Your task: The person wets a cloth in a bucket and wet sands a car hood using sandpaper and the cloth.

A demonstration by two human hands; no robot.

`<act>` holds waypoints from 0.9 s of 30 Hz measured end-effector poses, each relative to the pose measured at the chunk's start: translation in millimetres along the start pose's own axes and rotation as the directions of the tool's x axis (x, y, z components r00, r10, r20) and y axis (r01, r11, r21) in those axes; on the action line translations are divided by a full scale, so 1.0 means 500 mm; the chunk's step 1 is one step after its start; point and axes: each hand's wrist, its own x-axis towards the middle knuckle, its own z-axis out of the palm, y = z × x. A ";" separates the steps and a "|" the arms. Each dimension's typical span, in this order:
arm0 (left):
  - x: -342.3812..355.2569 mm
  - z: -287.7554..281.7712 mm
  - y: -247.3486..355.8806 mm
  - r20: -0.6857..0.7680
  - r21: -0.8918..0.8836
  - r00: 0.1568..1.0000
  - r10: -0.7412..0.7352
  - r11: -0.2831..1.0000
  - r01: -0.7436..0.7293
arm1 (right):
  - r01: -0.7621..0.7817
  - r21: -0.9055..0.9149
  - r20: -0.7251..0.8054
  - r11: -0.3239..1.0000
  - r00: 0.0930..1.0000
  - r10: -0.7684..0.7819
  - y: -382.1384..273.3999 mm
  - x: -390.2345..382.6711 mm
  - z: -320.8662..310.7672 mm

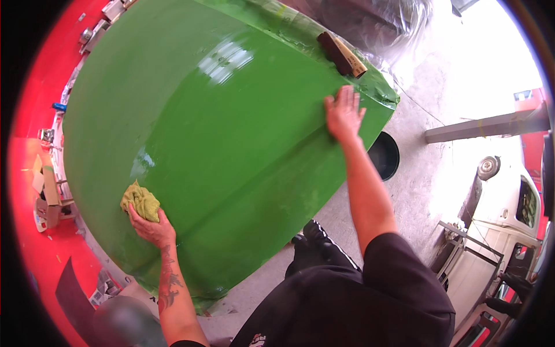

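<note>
A large green car hood spreads out in front of me, glossy and wet over its middle and duller toward the far left. On its left part my left hand is closed around a crumpled yellow-green cloth, pressing it against the surface. My right hand lies flat near the far right edge, fingers stretched out and nothing in it. Just beyond those fingertips, a dark sanding block and a tan strip of sandpaper rest by the hood's rim.
A black bucket stands on the floor beyond the right edge. Plastic sheeting covers something at the back. At the right are a grey post and a white vehicle. Cardboard boxes sit along the left.
</note>
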 end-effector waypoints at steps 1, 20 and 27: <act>-0.002 -0.005 -0.009 -0.005 0.011 1.000 0.000 1.000 0.000 | 0.149 -0.046 0.051 0.988 0.988 -0.147 -0.042 -0.050 0.011; -0.006 -0.003 -0.037 -0.018 -0.040 0.998 0.057 0.998 -0.057 | 0.439 0.059 0.186 0.896 0.877 -0.442 -0.227 0.099 0.010; -0.003 -0.029 -0.002 0.046 0.029 0.998 -0.042 0.999 0.041 | 0.140 -0.089 0.257 0.986 0.960 -0.113 0.058 0.001 -0.036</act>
